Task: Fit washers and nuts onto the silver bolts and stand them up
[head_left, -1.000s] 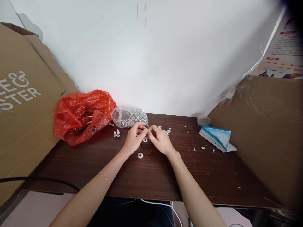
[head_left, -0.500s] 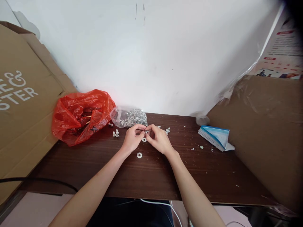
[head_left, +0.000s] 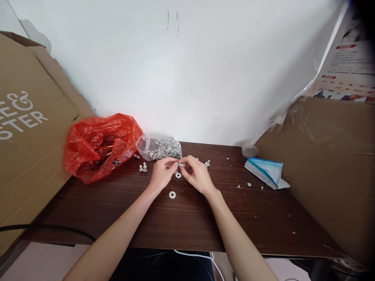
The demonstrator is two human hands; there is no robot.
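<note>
My left hand point(head_left: 163, 174) and my right hand point(head_left: 197, 174) meet above the middle of the table, thumbs and fingers pinched together. A small shiny metal piece point(head_left: 181, 165) shows at my right fingertips; it is too small to tell its exact kind. What my left fingers pinch is hidden. Just below the hands lies a flat washer point(head_left: 178, 175), with a larger washer point(head_left: 172, 194) nearer to me. Bolts point(head_left: 143, 168) stand to the left of my left hand. Another bolt point(head_left: 207, 163) is beyond my right hand.
A clear bag of metal hardware point(head_left: 166, 148) lies behind my hands. An open red plastic bag point(head_left: 84, 156) sits at the left, by a cardboard box point(head_left: 38, 136). On the right of the dark table point(head_left: 181, 226) are a blue-and-white packet point(head_left: 265, 171) and a small clear container point(head_left: 249, 150).
The metal piece between my fingertips has turned slightly and now sits nearer my right hand's fingers. My hands stay in nearly the same place; the view has tilted up a little.
</note>
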